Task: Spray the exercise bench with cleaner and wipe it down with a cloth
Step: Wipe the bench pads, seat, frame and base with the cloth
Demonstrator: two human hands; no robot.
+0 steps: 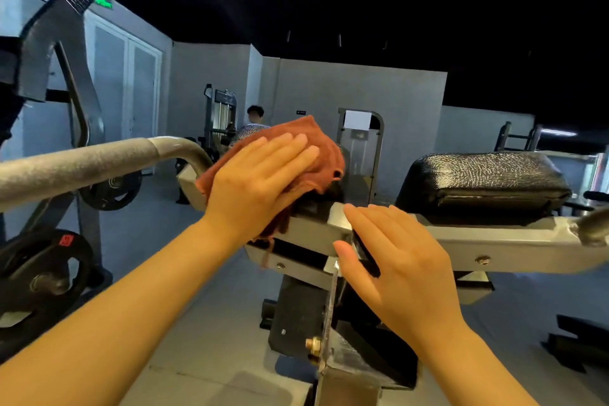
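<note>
Far left stuff: round black iron weight plates racked on a grey steel machine, well apart from the work, not in the way.

Handle bar: a curved grey metal tube with a rough grip sleeve runs just beside the rag on its left; I'd guess a wide sweep that way bumps into it.

Left hand: left hand lies flat with straight fingers, palm pressing down on the rag, not gripping it.

Cloth: a rumpled rust-brown terry cloth sits bunched over what looks like the left black pad of the bench, mostly hiding it. Soft, light and floppy, so probably best driven under a flat palm; a corner dangles below the frame and could snag on the bolts.

Bench: grey steel frame carrying black padding. Heavy and rigid, I reckon it won't budge.

Right hand: right hand is relaxed, fingers straight, resting on the frame's middle joint, holding nothing.

Right pad: a cracked black vinyl cushion, uncovered. Looks slick; can't tell if it's wet.

Spray bottle: not in view.

Background: a person at a far machine, well apart.
</note>
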